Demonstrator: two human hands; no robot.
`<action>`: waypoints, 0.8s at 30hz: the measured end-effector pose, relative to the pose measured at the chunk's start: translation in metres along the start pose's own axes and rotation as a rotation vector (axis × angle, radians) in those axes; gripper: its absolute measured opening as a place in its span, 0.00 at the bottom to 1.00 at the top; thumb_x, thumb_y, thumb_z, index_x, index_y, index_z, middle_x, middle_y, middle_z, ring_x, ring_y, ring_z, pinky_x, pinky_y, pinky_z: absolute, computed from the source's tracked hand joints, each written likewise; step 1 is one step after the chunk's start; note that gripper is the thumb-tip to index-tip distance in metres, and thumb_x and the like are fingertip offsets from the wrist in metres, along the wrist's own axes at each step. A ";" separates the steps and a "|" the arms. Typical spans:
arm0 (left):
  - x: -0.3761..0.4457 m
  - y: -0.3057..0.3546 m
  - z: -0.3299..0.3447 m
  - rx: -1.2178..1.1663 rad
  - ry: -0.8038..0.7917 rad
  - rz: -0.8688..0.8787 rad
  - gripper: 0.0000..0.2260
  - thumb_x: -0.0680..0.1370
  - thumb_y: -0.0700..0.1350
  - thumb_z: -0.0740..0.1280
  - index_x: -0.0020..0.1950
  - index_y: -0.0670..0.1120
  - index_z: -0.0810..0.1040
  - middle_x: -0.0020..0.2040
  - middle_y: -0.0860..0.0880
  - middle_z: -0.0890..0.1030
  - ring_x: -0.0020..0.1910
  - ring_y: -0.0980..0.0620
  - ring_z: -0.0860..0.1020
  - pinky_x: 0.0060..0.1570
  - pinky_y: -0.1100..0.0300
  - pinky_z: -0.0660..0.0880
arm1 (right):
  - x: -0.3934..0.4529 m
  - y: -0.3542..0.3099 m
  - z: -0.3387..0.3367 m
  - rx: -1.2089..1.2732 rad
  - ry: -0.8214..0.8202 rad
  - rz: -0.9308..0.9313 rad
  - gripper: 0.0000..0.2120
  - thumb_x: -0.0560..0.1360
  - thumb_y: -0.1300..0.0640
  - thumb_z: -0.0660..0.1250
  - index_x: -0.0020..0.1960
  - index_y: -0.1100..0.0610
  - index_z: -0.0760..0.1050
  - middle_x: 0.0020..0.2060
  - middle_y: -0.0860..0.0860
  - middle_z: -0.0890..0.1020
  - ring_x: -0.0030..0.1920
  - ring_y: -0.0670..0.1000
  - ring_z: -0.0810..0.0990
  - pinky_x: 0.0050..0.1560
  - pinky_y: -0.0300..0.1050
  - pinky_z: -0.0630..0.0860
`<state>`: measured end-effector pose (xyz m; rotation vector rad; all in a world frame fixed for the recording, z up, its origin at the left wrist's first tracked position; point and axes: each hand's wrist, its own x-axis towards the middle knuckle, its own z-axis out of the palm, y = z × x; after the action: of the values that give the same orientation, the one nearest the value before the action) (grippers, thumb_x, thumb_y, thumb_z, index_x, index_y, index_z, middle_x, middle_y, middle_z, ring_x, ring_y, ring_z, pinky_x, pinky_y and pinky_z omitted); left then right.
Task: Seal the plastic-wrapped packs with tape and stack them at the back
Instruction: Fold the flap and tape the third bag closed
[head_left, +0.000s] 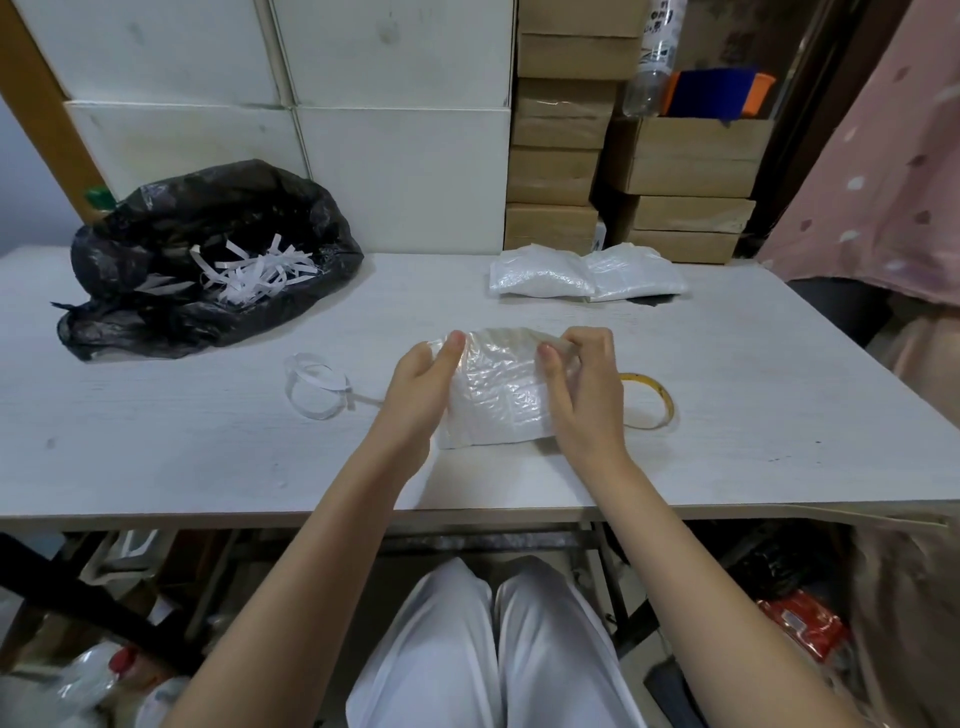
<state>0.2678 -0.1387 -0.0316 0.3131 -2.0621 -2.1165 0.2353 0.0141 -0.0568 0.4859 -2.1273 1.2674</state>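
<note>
With the left hand (422, 375) and the right hand (577, 375) both gripping the white plastic-wrapped pack (493, 395) at frame centre, keep its top fold flat and tight, I think, before tape goes on.

Shiny plastic-wrapped pack (493, 400) mid-table; two packs (587, 273) at back.

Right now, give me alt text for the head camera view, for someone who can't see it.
Two bare hands, left hand and right hand, hold a plastic-wrapped pack upright on a white table, pinching its top edge. A tape roll lies right of it, finished packs sit at the back, and a black bag of paper strips sits back left.
</note>
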 end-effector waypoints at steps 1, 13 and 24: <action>-0.001 0.000 -0.001 -0.008 -0.015 0.000 0.26 0.70 0.64 0.65 0.51 0.41 0.75 0.46 0.44 0.75 0.46 0.47 0.75 0.52 0.50 0.72 | -0.002 0.002 0.000 0.007 -0.003 -0.005 0.05 0.78 0.58 0.60 0.52 0.58 0.68 0.46 0.51 0.68 0.41 0.37 0.68 0.40 0.26 0.66; -0.023 -0.013 0.003 0.216 -0.065 0.323 0.12 0.73 0.40 0.72 0.41 0.41 0.67 0.36 0.51 0.70 0.34 0.58 0.69 0.35 0.70 0.66 | -0.009 0.009 -0.023 0.368 -0.246 0.350 0.32 0.69 0.66 0.70 0.64 0.46 0.58 0.49 0.48 0.73 0.51 0.45 0.73 0.55 0.32 0.70; -0.028 -0.012 0.013 0.206 -0.110 0.255 0.20 0.72 0.35 0.71 0.58 0.47 0.66 0.48 0.56 0.74 0.45 0.61 0.76 0.43 0.72 0.74 | 0.002 0.018 -0.026 0.440 -0.282 0.465 0.14 0.64 0.61 0.71 0.47 0.60 0.71 0.43 0.56 0.77 0.45 0.54 0.75 0.48 0.52 0.73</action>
<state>0.2915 -0.1186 -0.0423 -0.0427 -2.2490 -1.8155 0.2316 0.0459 -0.0584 0.3741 -2.2716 2.0594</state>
